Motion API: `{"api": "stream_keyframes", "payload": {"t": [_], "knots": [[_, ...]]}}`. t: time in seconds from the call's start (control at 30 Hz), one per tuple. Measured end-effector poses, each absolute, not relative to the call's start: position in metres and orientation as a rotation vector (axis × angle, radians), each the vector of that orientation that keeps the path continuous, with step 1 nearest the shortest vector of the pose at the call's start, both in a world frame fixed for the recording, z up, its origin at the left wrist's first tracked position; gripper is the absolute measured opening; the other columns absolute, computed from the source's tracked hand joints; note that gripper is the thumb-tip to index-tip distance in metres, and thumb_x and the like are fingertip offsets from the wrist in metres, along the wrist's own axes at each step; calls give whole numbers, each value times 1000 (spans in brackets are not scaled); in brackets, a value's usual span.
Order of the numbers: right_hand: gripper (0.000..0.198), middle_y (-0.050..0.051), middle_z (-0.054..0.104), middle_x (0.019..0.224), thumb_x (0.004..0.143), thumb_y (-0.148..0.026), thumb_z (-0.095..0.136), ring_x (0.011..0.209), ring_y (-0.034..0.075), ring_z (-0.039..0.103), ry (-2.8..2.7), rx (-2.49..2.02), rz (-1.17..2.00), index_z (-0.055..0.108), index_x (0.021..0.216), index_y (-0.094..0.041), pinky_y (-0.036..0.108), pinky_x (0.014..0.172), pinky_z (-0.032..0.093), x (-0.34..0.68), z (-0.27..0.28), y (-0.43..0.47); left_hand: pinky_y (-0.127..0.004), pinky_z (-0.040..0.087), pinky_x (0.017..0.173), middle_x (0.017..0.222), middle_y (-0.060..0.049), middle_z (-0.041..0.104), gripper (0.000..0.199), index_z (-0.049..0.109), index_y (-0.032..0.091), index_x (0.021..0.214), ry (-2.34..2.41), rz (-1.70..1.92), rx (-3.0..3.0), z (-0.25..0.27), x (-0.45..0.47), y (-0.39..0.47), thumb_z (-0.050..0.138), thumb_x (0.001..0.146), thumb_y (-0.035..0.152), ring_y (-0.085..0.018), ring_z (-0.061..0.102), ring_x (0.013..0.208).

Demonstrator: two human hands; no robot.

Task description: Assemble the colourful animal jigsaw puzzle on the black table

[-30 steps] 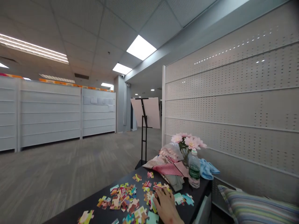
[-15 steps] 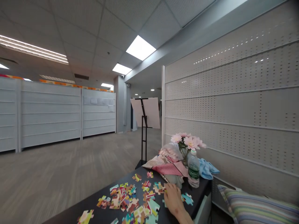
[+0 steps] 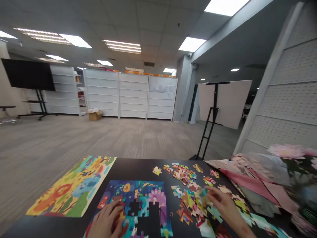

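My left hand [image 3: 107, 219] lies over the left side of a partly assembled jigsaw puzzle [image 3: 138, 188], its fingers loosely bent and apart. A purple many-eyed creature shows on this dark blue puzzle, and dark gaps break up its middle and lower part. Over the right side of a heap of loose puzzle pieces [image 3: 184, 198], my right hand [image 3: 221, 203] pinches a teal puzzle piece [image 3: 204, 195] between thumb and fingers. Motion blurs that piece a little.
A finished-looking yellow animal picture [image 3: 74, 188] lies at the table's left. Wrapped cloth [image 3: 250, 178] and pink flowers [image 3: 287, 151] stand at the right, near a partly visible bottle [image 3: 309, 211]. Beyond the black table [image 3: 133, 168] is an easel board [image 3: 226, 104].
The view has swung left, bringing the assembled puzzle, the yellow picture and my left hand into sight. My right hand has moved from beside the cloth to the heap and shows a teal piece.
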State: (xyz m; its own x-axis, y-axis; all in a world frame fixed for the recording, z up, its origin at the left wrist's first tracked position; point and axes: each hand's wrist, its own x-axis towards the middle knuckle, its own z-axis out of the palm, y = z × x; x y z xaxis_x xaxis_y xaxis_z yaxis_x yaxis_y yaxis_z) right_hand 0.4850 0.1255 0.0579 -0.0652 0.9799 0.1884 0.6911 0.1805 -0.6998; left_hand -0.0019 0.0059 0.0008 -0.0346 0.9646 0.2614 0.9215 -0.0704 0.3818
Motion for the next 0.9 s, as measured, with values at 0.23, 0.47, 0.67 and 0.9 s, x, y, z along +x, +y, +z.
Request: {"api": "stream_keyframes", "payload": {"t": [0.23,0.47,0.67,0.9], "knots": [[33,7,74,117,91,-35,54,111,25,66,-2232,-1204,869,74,117,-30,33,99,50,322,16,37,-48,48,105,139,-2,62,31,68,36,117,2063,721,2092,13,5,0,51,93,40,-27,56,130],[33,4,72,101,81,-16,58,88,18,69,-2318,-1198,802,71,110,-24,25,83,51,311,13,38,-49,44,107,139,-4,62,31,68,33,118,2051,725,2073,14,5,-2,49,94,40,-27,54,131],[21,2,70,91,79,-13,58,77,16,65,-2286,-1139,655,69,94,-23,21,75,50,306,5,33,-48,46,106,137,-2,62,31,67,35,117,2047,751,2062,13,5,-3,49,94,41,-27,56,129],[28,2,72,91,84,-18,56,71,14,67,-2172,-1178,679,65,109,-25,18,66,52,335,-12,29,-48,46,105,138,-3,61,32,67,34,118,2051,727,2066,11,4,-2,48,94,43,-27,55,130]]}}
